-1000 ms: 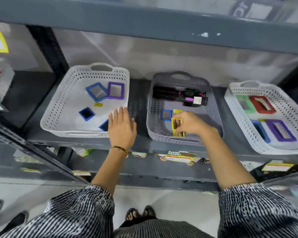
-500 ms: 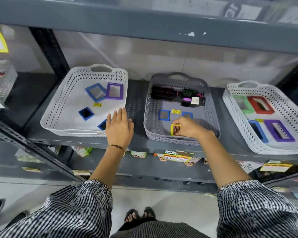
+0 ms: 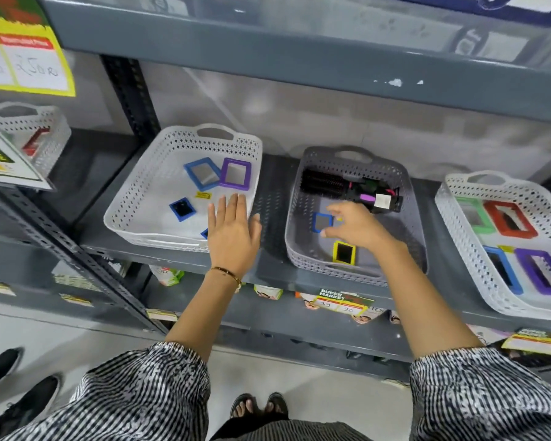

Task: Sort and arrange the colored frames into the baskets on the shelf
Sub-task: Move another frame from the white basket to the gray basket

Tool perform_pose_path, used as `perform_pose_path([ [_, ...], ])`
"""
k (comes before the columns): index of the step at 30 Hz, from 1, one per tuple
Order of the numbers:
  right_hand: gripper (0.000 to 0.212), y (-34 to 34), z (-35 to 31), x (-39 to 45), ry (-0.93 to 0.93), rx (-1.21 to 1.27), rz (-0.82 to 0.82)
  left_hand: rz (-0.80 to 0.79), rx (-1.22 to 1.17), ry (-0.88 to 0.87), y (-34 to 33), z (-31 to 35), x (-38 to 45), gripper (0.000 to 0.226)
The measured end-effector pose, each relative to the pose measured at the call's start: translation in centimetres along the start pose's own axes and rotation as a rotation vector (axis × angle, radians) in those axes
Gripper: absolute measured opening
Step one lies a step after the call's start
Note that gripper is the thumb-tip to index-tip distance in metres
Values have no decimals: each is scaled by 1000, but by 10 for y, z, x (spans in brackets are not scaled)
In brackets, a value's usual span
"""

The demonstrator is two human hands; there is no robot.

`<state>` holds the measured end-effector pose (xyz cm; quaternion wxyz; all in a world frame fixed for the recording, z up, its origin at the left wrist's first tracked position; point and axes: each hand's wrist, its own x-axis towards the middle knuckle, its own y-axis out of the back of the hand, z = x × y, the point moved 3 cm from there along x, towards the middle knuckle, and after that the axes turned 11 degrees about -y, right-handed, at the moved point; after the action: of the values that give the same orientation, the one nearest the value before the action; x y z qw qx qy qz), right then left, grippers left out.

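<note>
The small yellow frame lies flat near the front wall of the grey basket — just below the right hand's fingers, apart from them. Those fingers are loosely curled and released, holding nothing. Just beyond their tips sits a small blue frame; farther back lies a black hairbrush. The left hand rests flat, fingers spread and released, over the front right corner of the white basket on the shelf — blue and purple frames lie ahead of its fingertips.
</note>
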<state>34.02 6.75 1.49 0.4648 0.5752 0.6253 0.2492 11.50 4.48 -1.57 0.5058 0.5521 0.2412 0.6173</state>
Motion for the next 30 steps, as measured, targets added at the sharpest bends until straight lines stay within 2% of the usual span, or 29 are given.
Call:
perform_pose_path([
  [3, 48, -4, -55, 8, 195, 67, 28, 82, 50, 65, 18, -22, -5, 54],
  [6, 40, -24, -103, 11, 360, 97, -1, 77, 102, 152, 30, -48, -15, 58],
  [11, 47, -74, -160, 22, 459, -115, -159, -1, 122, 237, 34, -80, -33, 55],
  [15, 52, -100, -181, 29, 386, -337, -183, -40, 162, 202, 31, -82, -36, 50],
  [19, 51, -122, -188, 32, 256, -417, -138, 5, 129, 210, 29, -80, -37, 44],
  [25, 22, -134, -187, 37, 276, -394, -80, 71, 119, 209, 30, -79, -36, 47],
  [30, 16, -134, -184, 39, 305, -380, -79, 64, 122, 209, 27, -80, -36, 45],
])
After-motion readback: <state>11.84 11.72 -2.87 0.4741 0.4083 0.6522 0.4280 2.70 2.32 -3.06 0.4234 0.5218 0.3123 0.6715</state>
